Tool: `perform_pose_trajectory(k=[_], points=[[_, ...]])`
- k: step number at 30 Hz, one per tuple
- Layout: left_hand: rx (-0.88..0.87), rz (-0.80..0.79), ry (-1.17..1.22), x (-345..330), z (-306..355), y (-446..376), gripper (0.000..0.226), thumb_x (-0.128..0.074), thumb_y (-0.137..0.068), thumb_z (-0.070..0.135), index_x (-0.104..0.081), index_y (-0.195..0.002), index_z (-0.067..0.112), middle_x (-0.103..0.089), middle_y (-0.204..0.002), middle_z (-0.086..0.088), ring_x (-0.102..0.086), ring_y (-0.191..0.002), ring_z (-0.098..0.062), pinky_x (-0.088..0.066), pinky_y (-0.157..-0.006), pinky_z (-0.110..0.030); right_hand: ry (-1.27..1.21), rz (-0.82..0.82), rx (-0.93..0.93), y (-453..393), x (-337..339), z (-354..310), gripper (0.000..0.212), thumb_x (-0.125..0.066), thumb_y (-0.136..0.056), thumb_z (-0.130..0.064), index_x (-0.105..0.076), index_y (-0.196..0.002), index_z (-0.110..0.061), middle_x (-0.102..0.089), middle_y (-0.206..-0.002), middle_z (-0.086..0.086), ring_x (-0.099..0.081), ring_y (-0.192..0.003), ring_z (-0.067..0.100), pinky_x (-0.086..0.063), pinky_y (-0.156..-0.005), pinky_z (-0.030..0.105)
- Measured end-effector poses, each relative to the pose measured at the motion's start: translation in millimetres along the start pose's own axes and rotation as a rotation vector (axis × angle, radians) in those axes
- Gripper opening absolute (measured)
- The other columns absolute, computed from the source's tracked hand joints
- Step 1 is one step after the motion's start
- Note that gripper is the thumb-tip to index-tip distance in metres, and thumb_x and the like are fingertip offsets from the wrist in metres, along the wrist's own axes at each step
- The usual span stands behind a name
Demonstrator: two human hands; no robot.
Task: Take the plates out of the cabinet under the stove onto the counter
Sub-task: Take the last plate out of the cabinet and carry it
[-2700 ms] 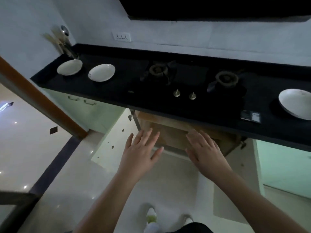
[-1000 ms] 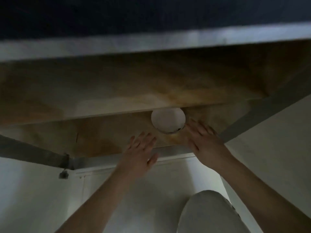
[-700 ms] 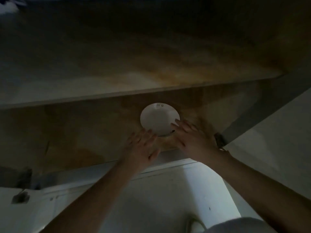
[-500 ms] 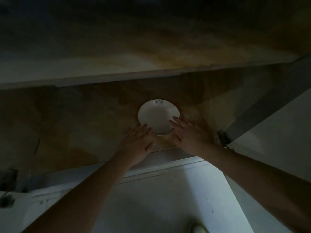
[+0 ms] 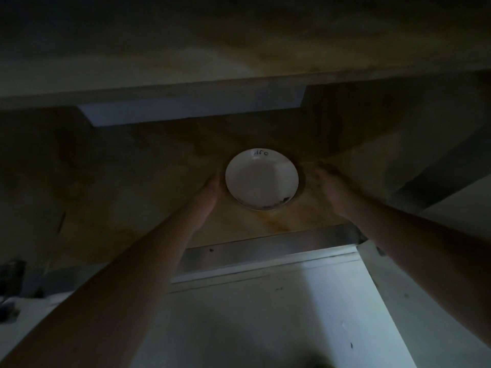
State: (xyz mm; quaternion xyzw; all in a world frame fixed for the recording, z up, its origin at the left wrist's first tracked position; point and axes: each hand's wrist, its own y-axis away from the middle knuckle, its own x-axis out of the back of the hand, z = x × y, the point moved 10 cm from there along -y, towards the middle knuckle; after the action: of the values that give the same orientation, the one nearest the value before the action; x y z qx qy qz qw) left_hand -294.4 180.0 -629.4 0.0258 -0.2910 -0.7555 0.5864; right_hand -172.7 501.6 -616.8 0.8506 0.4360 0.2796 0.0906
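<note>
White plate [image 5: 261, 180]: glazed, round and shallow, with dark handwritten marks on its far rim and a dark smudge on its near right rim; it sits just above the centre of the frame, flat on the cabinet floor [image 5: 138, 197].
Cabinet floor: brown wood, stained and blotchy, with a paler streak running from the plate toward the lower right.
Left hand [image 5: 211, 188]: reaches in from the lower left and lies just beside the plate's left rim; in the dim light it is hard to say whether it touches the rim, and how far the fingers are spread cannot be told.
Right hand [image 5: 328, 184]: comes in from the lower right and sits near the plate's right side with a gap of bare wood between; it is blurred and dark, so its opening cannot be told, and it holds nothing that shows.
Shelf [image 5: 239, 57]: a wooden board across the upper frame, overhanging the plate's space.
Pale panel [image 5: 191, 107]: a light strip under the shelf, upper centre-left.
Front rail [image 5: 268, 248]: a grey bar across the cabinet's near edge, below the plate, crossed by both forearms.
Floor [image 5: 265, 320]: pale, in the lower frame.
</note>
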Motion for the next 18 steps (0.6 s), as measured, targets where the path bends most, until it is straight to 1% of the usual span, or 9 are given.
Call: perform_pose_trajectory(k=[1,2,4,6,9,11,13,16,18], points=[[0.092,-0.065,0.094,-8,-6,-2,0.072,-0.036,-0.092,0.069,-0.044,-0.146,0.022,-0.048,-0.148,-0.004,-0.048,-0.131,-0.025,-0.034,-0.114,-0.042,-0.074,-0.059,-0.042,-4,-6,6,0.049,-0.044,-0.094,-0.055,-0.051,-0.133,-0.027,-0.049,-0.143,0.002,-0.045,-0.129,0.023,-0.032,-0.107,0.034],[0.122,-0.096,0.157,-15,-7,-3,0.072,-0.032,-0.092,0.071,-0.042,-0.147,0.025,-0.048,-0.147,-0.002,-0.049,-0.129,-0.023,-0.037,-0.11,-0.041,-0.19,-0.12,-0.09,-4,-14,10,0.041,-0.041,-0.095,-0.055,-0.056,-0.124,-0.03,-0.055,-0.136,-0.001,-0.049,-0.124,0.02,-0.039,-0.103,0.037],[0.118,-0.125,0.208,-25,-6,-5,0.067,-0.027,-0.096,0.067,-0.04,-0.148,0.027,-0.047,-0.148,0.0,-0.048,-0.129,-0.021,-0.039,-0.102,-0.034,-0.332,-0.187,-0.106,-7,-25,13,0.032,-0.038,-0.098,-0.051,-0.059,-0.115,-0.033,-0.062,-0.122,-0.005,-0.055,-0.117,0.016,-0.045,-0.089,0.031],[0.106,-0.18,0.276,-39,-8,-3,0.06,-0.022,-0.099,0.063,-0.044,-0.144,0.03,-0.05,-0.146,0.003,-0.047,-0.131,-0.021,-0.038,-0.098,-0.034,-0.423,-0.244,-0.093,-6,-36,11,0.034,-0.033,-0.1,-0.048,-0.055,-0.121,-0.03,-0.059,-0.124,-0.004,-0.057,-0.113,0.012,-0.044,-0.093,0.03],[0.094,-0.23,0.416,-51,-7,0,0.048,-0.021,-0.101,0.06,-0.057,-0.12,0.036,-0.06,-0.136,0.004,-0.057,-0.121,-0.019,-0.042,-0.096,-0.037,-0.575,-0.31,-0.134,-6,-48,11,0.046,-0.033,-0.098,-0.054,-0.048,-0.13,-0.025,-0.057,-0.125,-0.002,-0.056,-0.111,0.013,-0.042,-0.098,0.035],[0.093,-0.243,0.514,-53,-5,-3,0.05,-0.02,-0.102,0.058,-0.056,-0.124,0.031,-0.058,-0.138,-0.001,-0.057,-0.12,-0.021,-0.037,-0.108,-0.046,-0.679,-0.341,-0.164,-4,-52,12,0.045,-0.04,-0.095,-0.055,-0.053,-0.125,-0.024,-0.06,-0.126,0.003,-0.058,-0.113,0.018,-0.047,-0.091,0.037],[0.123,-0.268,0.543,-54,-6,-3,0.063,-0.016,-0.1,0.062,-0.053,-0.134,0.024,-0.059,-0.135,-0.004,-0.056,-0.12,-0.024,-0.034,-0.111,-0.051,-0.708,-0.344,-0.181,-1,-51,13,0.042,-0.042,-0.095,-0.054,-0.054,-0.122,-0.025,-0.06,-0.127,0.005,-0.059,-0.111,0.02,-0.049,-0.083,0.037],[0.177,-0.271,0.545,-52,-11,-3,0.073,-0.014,-0.097,0.068,-0.049,-0.141,0.021,-0.061,-0.126,-0.008,-0.061,-0.105,-0.023,-0.044,-0.09,-0.043,-0.699,-0.35,-0.223,-1,-50,22,0.05,-0.036,-0.094,-0.062,-0.054,-0.124,-0.026,-0.061,-0.12,0.003,-0.061,-0.107,0.019,-0.05,-0.084,0.04],[0.21,-0.26,0.532,-50,-16,-2,0.078,-0.015,-0.095,0.07,-0.048,-0.141,0.018,-0.059,-0.126,-0.011,-0.061,-0.099,-0.025,-0.043,-0.089,-0.044,-0.651,-0.348,-0.254,0,-48,29,0.063,-0.03,-0.093,-0.067,-0.046,-0.136,-0.025,-0.058,-0.122,0.004,-0.058,-0.108,0.022,-0.05,-0.084,0.044]])
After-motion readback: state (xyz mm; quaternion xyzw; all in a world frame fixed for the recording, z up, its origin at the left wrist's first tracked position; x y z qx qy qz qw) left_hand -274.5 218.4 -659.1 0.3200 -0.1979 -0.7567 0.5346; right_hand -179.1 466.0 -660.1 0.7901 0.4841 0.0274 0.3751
